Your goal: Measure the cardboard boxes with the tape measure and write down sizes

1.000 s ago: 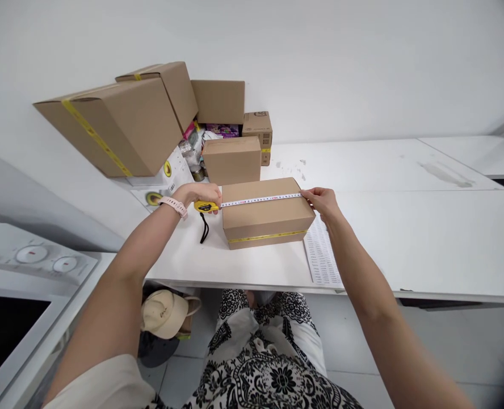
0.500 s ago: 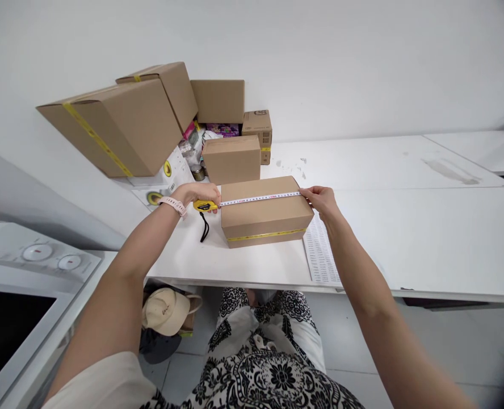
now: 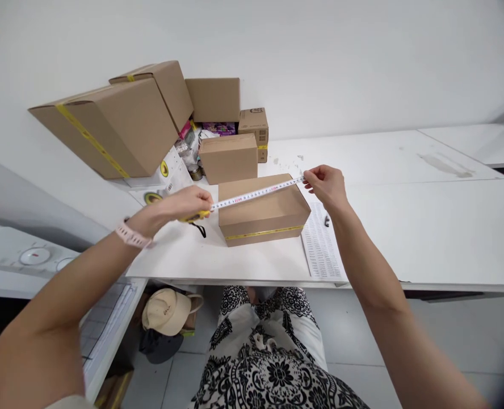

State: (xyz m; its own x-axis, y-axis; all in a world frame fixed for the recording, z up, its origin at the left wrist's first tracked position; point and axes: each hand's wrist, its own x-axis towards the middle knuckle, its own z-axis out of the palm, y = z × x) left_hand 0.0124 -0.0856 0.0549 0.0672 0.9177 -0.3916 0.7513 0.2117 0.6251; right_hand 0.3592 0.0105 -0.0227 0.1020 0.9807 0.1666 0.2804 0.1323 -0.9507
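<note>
A cardboard box (image 3: 260, 215) with a yellow tape strip along its front side lies on the white table. My left hand (image 3: 192, 202) is closed around a yellow tape measure (image 3: 197, 216), left of the box, its black wrist strap hanging below. The white blade stretches at a slant above the box top. Its far end is pinched between thumb and fingers of my right hand (image 3: 325, 183), over the box's right back corner.
A printed sheet (image 3: 322, 244) with a small black object (image 3: 327, 221) lies right of the box. More cartons (image 3: 229, 159) stand behind, with larger taped boxes (image 3: 120, 125) stacked at left. A white appliance (image 3: 34, 255) and a beige cap (image 3: 167, 311) are lower left.
Both hands have lifted the tape measure off the box top. My right hand has moved up and slightly right, so the blade now slants, and the small black object has come into view.
</note>
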